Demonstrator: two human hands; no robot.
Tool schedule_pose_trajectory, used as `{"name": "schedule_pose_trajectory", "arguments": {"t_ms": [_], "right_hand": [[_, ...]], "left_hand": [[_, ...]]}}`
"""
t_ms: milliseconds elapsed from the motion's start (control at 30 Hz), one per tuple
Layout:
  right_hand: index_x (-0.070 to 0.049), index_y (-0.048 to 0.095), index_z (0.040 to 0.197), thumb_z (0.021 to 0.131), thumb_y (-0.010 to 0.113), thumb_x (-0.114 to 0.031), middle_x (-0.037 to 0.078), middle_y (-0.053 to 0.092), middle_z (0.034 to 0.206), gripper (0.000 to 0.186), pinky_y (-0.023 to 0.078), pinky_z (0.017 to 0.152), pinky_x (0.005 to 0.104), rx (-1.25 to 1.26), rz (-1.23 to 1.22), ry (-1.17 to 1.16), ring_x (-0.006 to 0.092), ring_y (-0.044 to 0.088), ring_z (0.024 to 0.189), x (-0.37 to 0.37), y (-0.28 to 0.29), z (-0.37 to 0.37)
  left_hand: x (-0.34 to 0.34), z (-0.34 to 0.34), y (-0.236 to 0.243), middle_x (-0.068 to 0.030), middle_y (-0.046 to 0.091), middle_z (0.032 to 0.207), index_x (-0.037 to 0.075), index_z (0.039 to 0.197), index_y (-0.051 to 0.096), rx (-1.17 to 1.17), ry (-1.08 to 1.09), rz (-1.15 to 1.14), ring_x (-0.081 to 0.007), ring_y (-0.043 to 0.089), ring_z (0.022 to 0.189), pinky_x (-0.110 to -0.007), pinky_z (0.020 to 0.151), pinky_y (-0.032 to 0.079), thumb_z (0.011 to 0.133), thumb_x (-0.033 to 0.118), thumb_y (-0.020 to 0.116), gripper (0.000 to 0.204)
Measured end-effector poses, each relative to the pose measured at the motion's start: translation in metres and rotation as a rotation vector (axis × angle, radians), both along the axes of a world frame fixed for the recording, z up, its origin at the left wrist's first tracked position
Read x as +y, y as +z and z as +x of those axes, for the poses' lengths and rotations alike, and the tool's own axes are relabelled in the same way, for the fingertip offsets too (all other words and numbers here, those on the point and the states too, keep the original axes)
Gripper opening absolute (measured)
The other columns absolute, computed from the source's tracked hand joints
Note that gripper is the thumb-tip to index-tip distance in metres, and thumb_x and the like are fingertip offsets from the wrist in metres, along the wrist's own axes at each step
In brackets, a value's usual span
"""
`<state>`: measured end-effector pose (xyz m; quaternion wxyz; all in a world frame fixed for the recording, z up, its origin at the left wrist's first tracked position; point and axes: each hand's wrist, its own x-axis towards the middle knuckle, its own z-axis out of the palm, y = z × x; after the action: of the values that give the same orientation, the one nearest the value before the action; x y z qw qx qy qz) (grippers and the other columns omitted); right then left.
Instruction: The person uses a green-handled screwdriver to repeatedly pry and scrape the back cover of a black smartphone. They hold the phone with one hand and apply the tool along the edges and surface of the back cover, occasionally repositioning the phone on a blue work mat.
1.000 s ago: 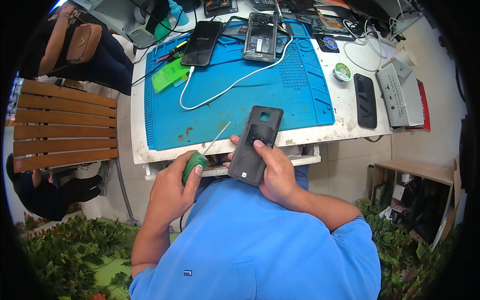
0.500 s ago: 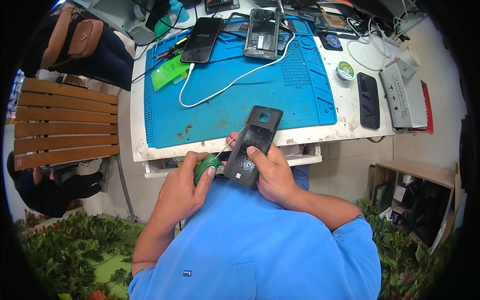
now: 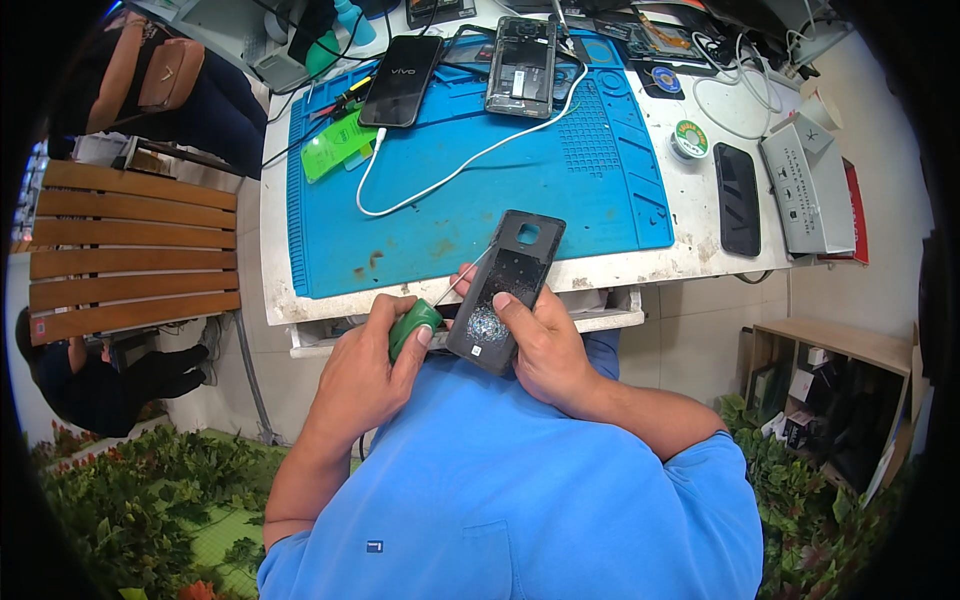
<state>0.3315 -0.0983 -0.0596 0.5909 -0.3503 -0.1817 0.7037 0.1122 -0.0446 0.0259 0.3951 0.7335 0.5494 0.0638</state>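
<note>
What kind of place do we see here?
Probably a phone repair workshop, judging by a blue rectangular work mat with moulded slots, a dark rectangular phone showing its inner parts, and a black rectangular phone back cover in the right hand.

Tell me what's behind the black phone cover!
Behind the black cover, fingertips of the right hand poke past its left edge; the blue mat shows through its square hole. The rest is covered.

Bright light glints off the black back cover [image 3: 512, 273] while fisheye edges bend and darken
</note>
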Motion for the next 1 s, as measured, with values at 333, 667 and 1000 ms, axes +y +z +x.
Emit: {"name": "schedule_pose_trajectory", "arguments": {"t_ms": [333, 667, 1000], "right_hand": [[0.004, 0.061, 0.156, 0.127, 0.051, -0.014, 0.015, 0.072, 0.15, 0.035, 0.057, 0.123, 0.0412, 0.007, 0.012, -0.008, 0.0215, 0.068, 0.142, 0.0, -0.006, -0.001], [0.003, 0.061, 0.156, 0.126, 0.05, -0.013, 0.015, 0.072, 0.149, 0.035, 0.06, 0.12, 0.0412, 0.018, -0.02, -0.018, 0.0213, 0.069, 0.141, 0.001, 0.002, 0.0], [0.005, 0.059, 0.157, 0.127, 0.049, -0.012, 0.016, 0.071, 0.15, 0.036, 0.063, 0.118, 0.0434, 0.042, -0.028, 0.005, 0.0232, 0.069, 0.143, 0.002, 0.002, 0.003]], "left_hand": [[-0.001, -0.001, 0.0, -0.0308, 0.082, 0.107, 0.0, 0.143, 0.063, -0.033, 0.006, -0.001, -0.0546, 0.081, 0.101, -0.061, 0.086, 0.06, 0.116, 0.03, 0.072, 0.041], [0.005, -0.003, -0.002, -0.0266, 0.082, 0.096, 0.001, 0.14, 0.064, -0.007, -0.014, 0.035, -0.053, 0.081, 0.094, -0.06, 0.084, 0.059, 0.117, 0.03, 0.071, 0.039], [0.009, 0.003, 0.006, -0.0264, 0.082, 0.096, 0.002, 0.141, 0.063, 0.005, -0.029, 0.004, -0.054, 0.08, 0.094, -0.061, 0.083, 0.058, 0.117, 0.031, 0.07, 0.038]]}}
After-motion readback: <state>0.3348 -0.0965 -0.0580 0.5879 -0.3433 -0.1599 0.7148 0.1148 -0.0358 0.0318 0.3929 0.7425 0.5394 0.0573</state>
